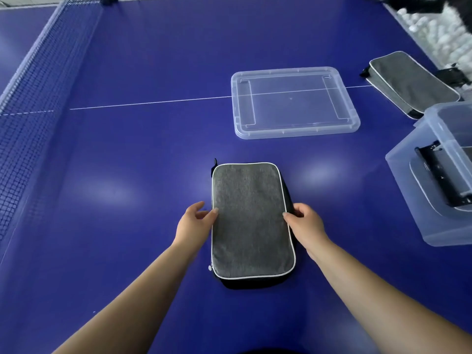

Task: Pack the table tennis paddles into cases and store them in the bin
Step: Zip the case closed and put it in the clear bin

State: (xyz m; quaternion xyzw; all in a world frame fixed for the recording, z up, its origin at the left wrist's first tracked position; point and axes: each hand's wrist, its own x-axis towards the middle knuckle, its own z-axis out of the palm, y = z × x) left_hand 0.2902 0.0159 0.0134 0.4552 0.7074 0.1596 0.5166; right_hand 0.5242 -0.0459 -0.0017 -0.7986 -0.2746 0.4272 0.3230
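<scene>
A grey fabric paddle case (251,221) with white piping lies flat and closed on the blue table in front of me. My left hand (195,223) holds its left edge, thumb on top and fingers against the side. My right hand (305,224) grips the right edge the same way, fingers curled round the side. A clear plastic bin (408,198) stands at the right edge of view; inside it lies another case with a black part on top. A second grey case (411,83) lies at the far right. No bare paddle is in sight.
The bin's clear lid (296,102) lies flat beyond the case, on the table's white centre line. The net (38,80) runs along the left side. A heap of white balls (431,29) sits past the table's far right edge.
</scene>
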